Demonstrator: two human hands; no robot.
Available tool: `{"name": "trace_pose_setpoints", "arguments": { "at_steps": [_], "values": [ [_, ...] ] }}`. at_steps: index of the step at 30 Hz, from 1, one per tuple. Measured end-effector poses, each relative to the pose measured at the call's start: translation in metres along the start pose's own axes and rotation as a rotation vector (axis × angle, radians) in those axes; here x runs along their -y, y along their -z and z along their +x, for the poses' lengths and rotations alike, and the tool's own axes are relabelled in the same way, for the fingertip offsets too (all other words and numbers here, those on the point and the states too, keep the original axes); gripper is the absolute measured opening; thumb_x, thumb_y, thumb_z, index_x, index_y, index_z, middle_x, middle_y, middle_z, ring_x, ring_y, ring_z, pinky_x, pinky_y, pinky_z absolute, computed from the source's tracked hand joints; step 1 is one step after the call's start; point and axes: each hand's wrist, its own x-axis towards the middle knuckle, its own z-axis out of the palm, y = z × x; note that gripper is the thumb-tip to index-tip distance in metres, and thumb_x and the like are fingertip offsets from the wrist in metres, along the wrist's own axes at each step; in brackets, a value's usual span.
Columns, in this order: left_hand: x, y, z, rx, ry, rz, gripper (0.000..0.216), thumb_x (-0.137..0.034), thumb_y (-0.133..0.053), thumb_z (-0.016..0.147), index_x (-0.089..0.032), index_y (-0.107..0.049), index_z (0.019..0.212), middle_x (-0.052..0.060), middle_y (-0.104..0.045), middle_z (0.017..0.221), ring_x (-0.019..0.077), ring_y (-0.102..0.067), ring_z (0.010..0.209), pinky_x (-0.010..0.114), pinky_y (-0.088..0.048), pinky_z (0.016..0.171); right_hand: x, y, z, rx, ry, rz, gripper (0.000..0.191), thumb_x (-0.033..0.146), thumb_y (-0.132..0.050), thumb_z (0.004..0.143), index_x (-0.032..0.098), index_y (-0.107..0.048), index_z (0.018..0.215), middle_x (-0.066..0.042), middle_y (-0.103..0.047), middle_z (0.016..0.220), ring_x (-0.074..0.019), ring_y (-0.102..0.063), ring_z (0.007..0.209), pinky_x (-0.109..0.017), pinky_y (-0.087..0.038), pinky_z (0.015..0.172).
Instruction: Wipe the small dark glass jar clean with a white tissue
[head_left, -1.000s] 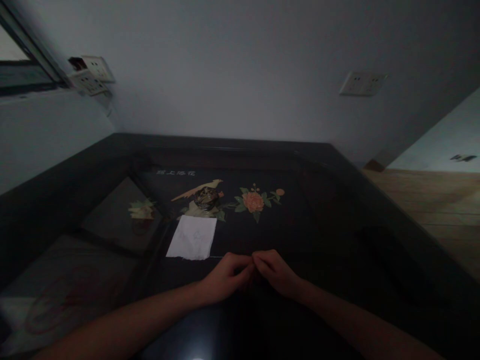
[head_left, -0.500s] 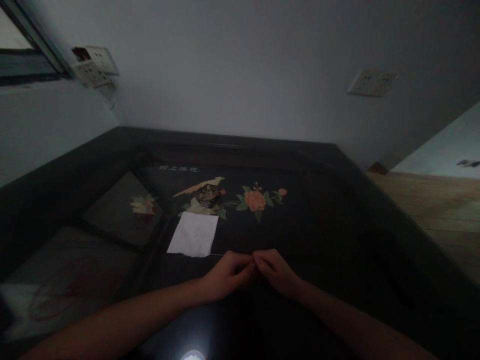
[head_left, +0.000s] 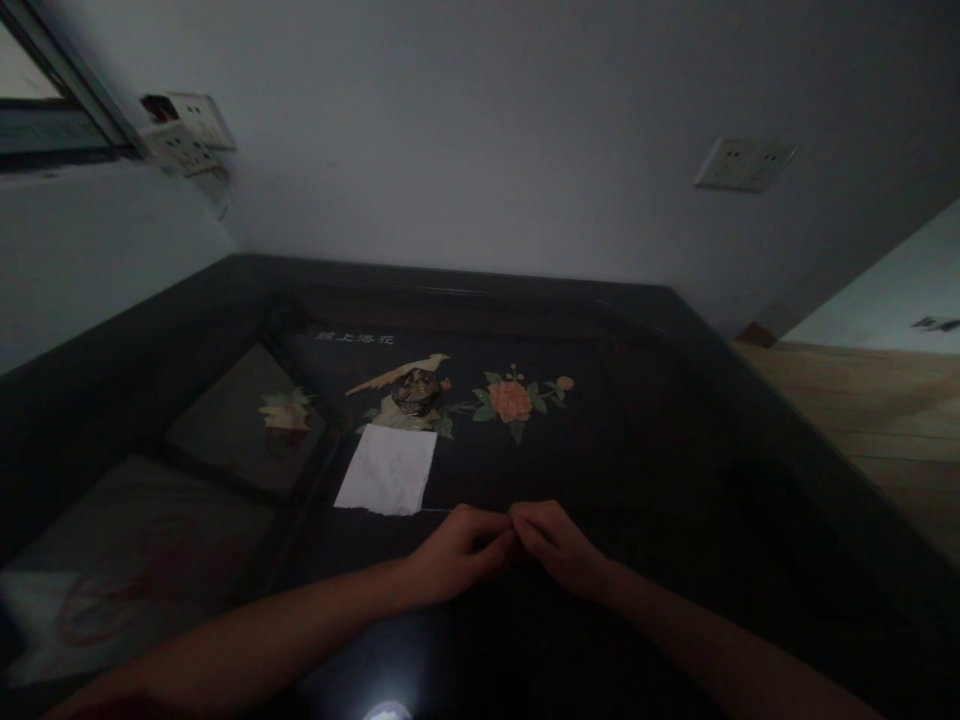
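Observation:
My left hand (head_left: 463,548) and my right hand (head_left: 559,548) meet at the fingertips above the dark tabletop (head_left: 615,470). Both are closed in a pinch. Whatever lies between the fingers is too small and dark to make out. A thin pale line (head_left: 436,511) runs from the white sheet of paper (head_left: 388,470) toward my left hand; I cannot tell if it is a thread or part of the table. The paper has faint marks and a ragged lower edge. Just behind it sits a dark, shiny coiled bundle (head_left: 417,393), wire-like, over the tabletop's bird picture.
Flower decoration (head_left: 510,401) and pale characters mark the table. A pale wall (head_left: 465,150) stands behind it, with a socket plate (head_left: 742,165) at right and more sockets (head_left: 184,145) at left by a window. Wooden floor (head_left: 892,400) shows at right. The light is dim.
My hands have shifted very slightly to the right, still together at the fingertips. The paper and the coiled bundle stay where they were.

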Motion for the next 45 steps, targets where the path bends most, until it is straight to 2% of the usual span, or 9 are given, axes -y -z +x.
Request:
{"name": "trace_pose_setpoints", "arguments": {
  "at_steps": [10, 19, 24, 29, 45],
  "values": [
    [0.0028, 0.0008, -0.0009, -0.003, -0.010, 0.010, 0.040, -0.041, -0.040, 0.094, -0.013, -0.055, 0.070, -0.002, -0.050, 0.059, 0.0084, -0.046, 0.055, 0.019, -0.035, 0.052, 0.0045, 0.0003, 0.0001, -0.004, -0.041, 0.017, 0.034, 0.033, -0.033, 0.092, 0.021, -0.037, 0.061, 0.004, -0.042, 0.057, -0.0108, -0.039, 0.053, -0.025, -0.030, 0.053],
    [0.0010, 0.0003, -0.0007, -0.002, 0.007, -0.007, 0.046, -0.049, -0.039, 0.094, -0.013, -0.055, 0.068, -0.002, -0.049, 0.059, 0.0084, -0.044, 0.055, 0.020, -0.036, 0.054, 0.0009, -0.0007, -0.0006, -0.015, -0.016, 0.034, 0.035, 0.035, -0.033, 0.092, 0.021, -0.036, 0.060, 0.004, -0.041, 0.057, -0.0104, -0.038, 0.053, -0.024, -0.031, 0.053],
    [0.0007, 0.0006, -0.0006, -0.004, 0.003, 0.008, 0.045, -0.048, -0.040, 0.094, -0.013, -0.055, 0.068, -0.002, -0.050, 0.059, 0.0085, -0.045, 0.055, 0.020, -0.036, 0.055, 0.0019, -0.0006, -0.0008, -0.012, -0.043, 0.017, 0.036, 0.035, -0.033, 0.093, 0.021, -0.038, 0.060, 0.003, -0.044, 0.057, -0.0107, -0.042, 0.054, -0.024, -0.032, 0.054],
    [0.0019, -0.0002, 0.0000, -0.003, 0.010, -0.008, 0.045, -0.049, -0.039, 0.093, -0.013, -0.054, 0.069, -0.002, -0.049, 0.059, 0.0083, -0.044, 0.054, 0.020, -0.035, 0.052, 0.0025, -0.0001, -0.0004, -0.023, -0.024, -0.001, 0.036, 0.034, -0.033, 0.093, 0.021, -0.035, 0.060, 0.004, -0.040, 0.056, -0.0105, -0.038, 0.053, -0.024, -0.030, 0.053],
    [0.0024, 0.0002, -0.0004, -0.006, -0.008, 0.011, 0.046, -0.049, -0.039, 0.094, -0.013, -0.055, 0.068, -0.002, -0.049, 0.059, 0.0085, -0.044, 0.055, 0.020, -0.034, 0.053, 0.0007, -0.0016, -0.0001, -0.021, -0.034, -0.008, 0.035, 0.033, -0.033, 0.093, 0.021, -0.036, 0.060, 0.004, -0.041, 0.057, -0.0107, -0.038, 0.054, -0.024, -0.031, 0.054]
  ]
}}
